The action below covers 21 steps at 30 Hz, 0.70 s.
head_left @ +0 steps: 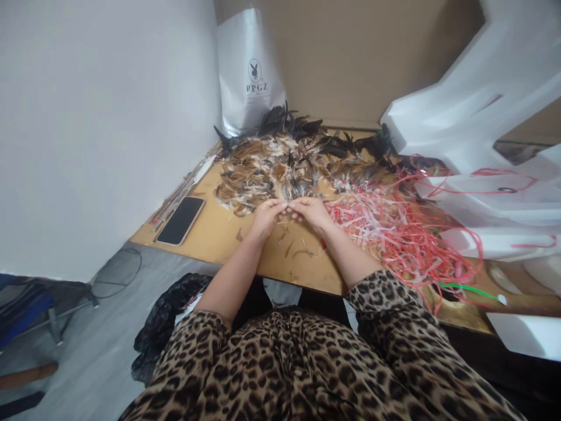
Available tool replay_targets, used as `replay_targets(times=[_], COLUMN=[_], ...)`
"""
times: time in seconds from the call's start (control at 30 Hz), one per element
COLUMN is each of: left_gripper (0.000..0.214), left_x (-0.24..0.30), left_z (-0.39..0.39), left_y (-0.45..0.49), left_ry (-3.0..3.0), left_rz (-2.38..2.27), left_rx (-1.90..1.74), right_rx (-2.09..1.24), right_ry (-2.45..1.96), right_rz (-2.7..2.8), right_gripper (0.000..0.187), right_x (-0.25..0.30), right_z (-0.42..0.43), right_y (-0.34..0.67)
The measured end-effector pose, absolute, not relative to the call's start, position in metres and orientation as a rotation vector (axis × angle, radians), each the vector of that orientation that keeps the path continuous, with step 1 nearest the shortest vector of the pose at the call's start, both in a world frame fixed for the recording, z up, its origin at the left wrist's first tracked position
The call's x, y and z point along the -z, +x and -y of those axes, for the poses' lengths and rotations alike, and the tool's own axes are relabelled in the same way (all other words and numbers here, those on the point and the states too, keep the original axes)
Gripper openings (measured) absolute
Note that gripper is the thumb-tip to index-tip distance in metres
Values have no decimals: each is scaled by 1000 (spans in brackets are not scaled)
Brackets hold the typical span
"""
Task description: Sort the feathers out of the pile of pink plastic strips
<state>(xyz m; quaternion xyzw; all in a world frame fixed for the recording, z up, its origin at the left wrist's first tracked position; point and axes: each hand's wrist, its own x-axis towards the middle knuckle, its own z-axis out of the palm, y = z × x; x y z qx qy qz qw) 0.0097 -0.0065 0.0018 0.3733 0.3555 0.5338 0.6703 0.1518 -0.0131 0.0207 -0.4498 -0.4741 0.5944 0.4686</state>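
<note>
My left hand and my right hand meet over the near edge of a feather pile. The fingertips of both are pinched together, thumbs against index fingers. Between them is what looks like a feather, its pale base hidden in the fingers and its tuft merging with the pile behind. The heap mixes brown, tan and white feathers, with long black ones at the back. A few loose feather bits lie on the wooden table below my hands. Beside my right forearm spreads a tangle of red and white ribbon strips.
A phone lies at the table's left, near the white wall. A white printed bag stands behind the feathers. White sheet-like pieces crowd the right side, near a green strip. A black plastic bag rests below.
</note>
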Motion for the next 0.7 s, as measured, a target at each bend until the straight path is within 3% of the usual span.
replay_targets(times=[0.23,0.7], left_gripper=[22,20], left_x=[-2,-1], left_z=[7,8], left_y=[8,8], left_ry=[876,876], left_rz=[-766,-698], left_rx=[-1148,-1126], right_rx=[-1657,-1375], right_ry=[-996,-961], right_rz=[1138,1429], right_gripper=[22,20], right_x=[-14,-24], right_z=[9,16], right_y=[159,152])
